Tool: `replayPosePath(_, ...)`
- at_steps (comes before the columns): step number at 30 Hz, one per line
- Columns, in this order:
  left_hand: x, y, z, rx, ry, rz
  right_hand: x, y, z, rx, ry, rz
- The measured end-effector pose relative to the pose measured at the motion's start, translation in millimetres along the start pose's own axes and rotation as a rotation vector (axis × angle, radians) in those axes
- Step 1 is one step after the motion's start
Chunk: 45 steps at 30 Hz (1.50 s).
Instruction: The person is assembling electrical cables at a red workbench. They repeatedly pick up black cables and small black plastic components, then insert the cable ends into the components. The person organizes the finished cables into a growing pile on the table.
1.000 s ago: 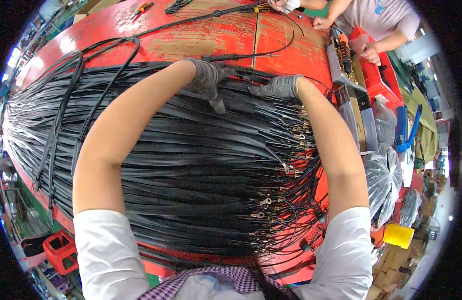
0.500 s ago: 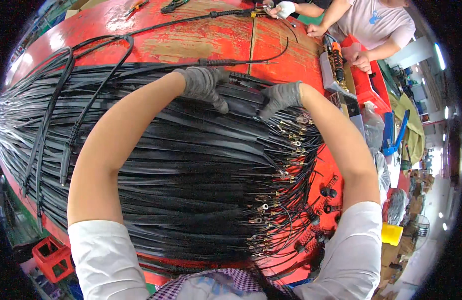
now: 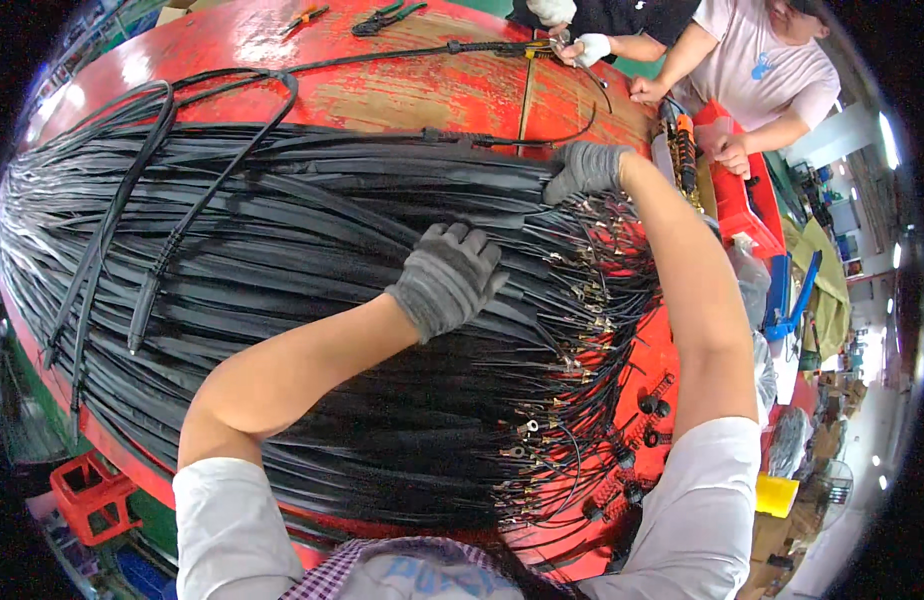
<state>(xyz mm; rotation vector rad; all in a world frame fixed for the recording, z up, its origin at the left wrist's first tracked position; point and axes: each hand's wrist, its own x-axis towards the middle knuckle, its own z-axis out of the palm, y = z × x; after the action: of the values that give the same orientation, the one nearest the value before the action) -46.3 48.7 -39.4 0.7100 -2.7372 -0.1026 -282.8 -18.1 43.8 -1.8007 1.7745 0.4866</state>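
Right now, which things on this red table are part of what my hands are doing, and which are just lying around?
In hand:
- left hand, gloved, resting on the black cables
- right hand, gloved, at the cables' far edge near the metal end terminals

Lying about:
- pliers and cutters at the far edge of the red table
- red crate below
- yellow tub

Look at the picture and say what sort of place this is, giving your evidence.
Probably a cable-assembly workshop: a red workbench covered with black cables ending in metal terminals, pliers lying ready, and gloved co-workers opposite.
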Motion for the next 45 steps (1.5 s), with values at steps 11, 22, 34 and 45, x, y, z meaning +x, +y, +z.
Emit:
replayPosePath(11, 55, 18, 18, 0.022, -0.289, -0.211, -5, -5, -39, -0.085, 0.022, -0.043)
replayPosePath(22, 89, 6, 49, -0.033, -0.218, -0.386, -23, -17, -47, -0.109, 0.000, 0.005)
replayPosePath(34, 106, -23, 62, -0.093, -0.514, -0.157, -15, -9, -42, -0.009, -0.114, 0.088)
replayPosePath(45, 108, -21, 51, 0.032, -0.168, -0.238, -16, -11, -39, 0.133, -0.131, 0.132)
